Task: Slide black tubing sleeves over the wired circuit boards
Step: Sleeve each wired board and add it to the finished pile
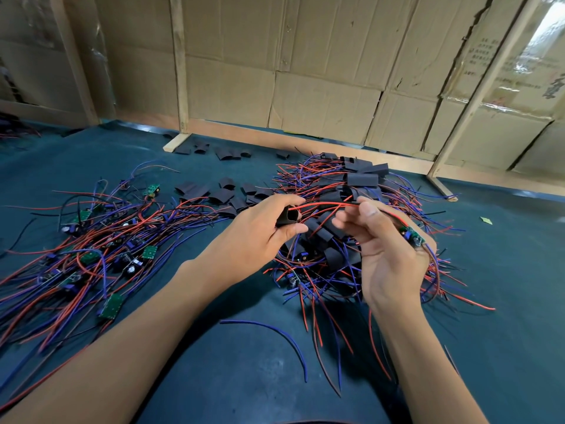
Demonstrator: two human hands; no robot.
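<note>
Creased brown cardboard walls (305,65) back our dark teal fabric tabletop (244,347). Tangled red and blue wires with bare green circuit boards (91,249) heap at left; sleeved ones (351,185) pile ahead. Our left hand (263,228) pinches a matte black tubing sleeve (286,217), its mouth open. Our right hand (388,249) clasps a small wired circuit board (412,235), its glossy red wire (324,204) arching into the sleeve.
</note>
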